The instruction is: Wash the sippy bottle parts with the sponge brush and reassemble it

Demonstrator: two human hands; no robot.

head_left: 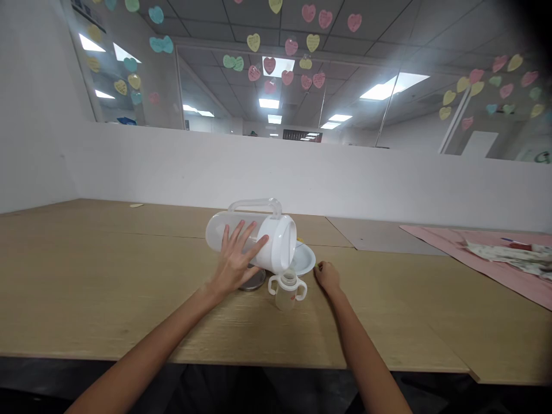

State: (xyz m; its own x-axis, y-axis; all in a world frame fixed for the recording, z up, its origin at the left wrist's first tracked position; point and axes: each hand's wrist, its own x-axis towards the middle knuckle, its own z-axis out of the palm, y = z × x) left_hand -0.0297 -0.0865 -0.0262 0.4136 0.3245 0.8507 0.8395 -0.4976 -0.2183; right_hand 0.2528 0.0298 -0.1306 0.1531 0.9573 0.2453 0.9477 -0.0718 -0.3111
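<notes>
My left hand [236,259] grips a white translucent pitcher [276,241] tipped on its side, its mouth pointing right and down over a small clear two-handled baby bottle [286,290] standing on the wooden table [129,287]. The pitcher's handle faces up. My right hand [328,275] rests curled on the table just right of the bottle, with something small and yellow-green at its fingertips that I cannot make out. A white plate [307,260] lies behind the bottle. A round metal lid [255,282] lies under my left hand.
A white partition wall [345,178] runs along the table's far edge. A pink mat [509,264] with cloth and small items lies at the right. A grey sheet [379,236] lies beside it. Paper hearts hang on glass above.
</notes>
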